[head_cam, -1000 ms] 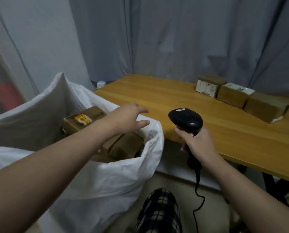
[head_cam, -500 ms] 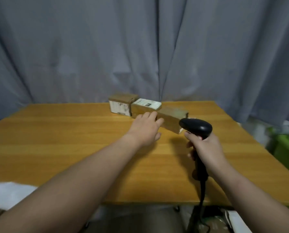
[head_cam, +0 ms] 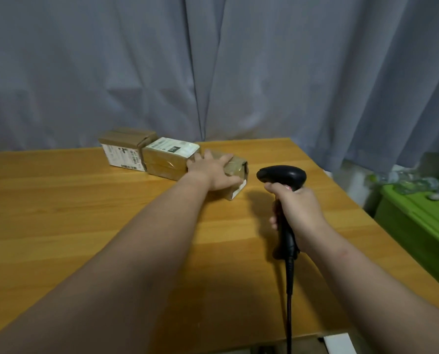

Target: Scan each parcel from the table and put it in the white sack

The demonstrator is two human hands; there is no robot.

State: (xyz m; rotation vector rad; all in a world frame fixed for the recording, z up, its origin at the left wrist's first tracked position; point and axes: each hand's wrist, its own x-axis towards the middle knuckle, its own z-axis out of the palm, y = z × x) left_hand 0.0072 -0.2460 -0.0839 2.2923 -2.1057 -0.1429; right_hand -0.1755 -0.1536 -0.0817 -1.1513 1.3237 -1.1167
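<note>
Grey curtain (head_cam: 264,72) hangs in soft folds behind a smooth wooden table (head_cam: 85,213). The right hand (head_cam: 300,208) is clenched round the handle of the black plastic scanner (head_cam: 282,176). Just left of the scanner, the left hand (head_cam: 210,172) lies spread over a tape-shiny cardboard parcel (head_cam: 235,166), fingers straight and not closed. Further left of the scanner sit a white-labelled box (head_cam: 167,157) and a brown box (head_cam: 126,152). This looks like the pickup step. Next the hand must grip, lift and turn a barcode toward the scanner. No sack shows.
</note>
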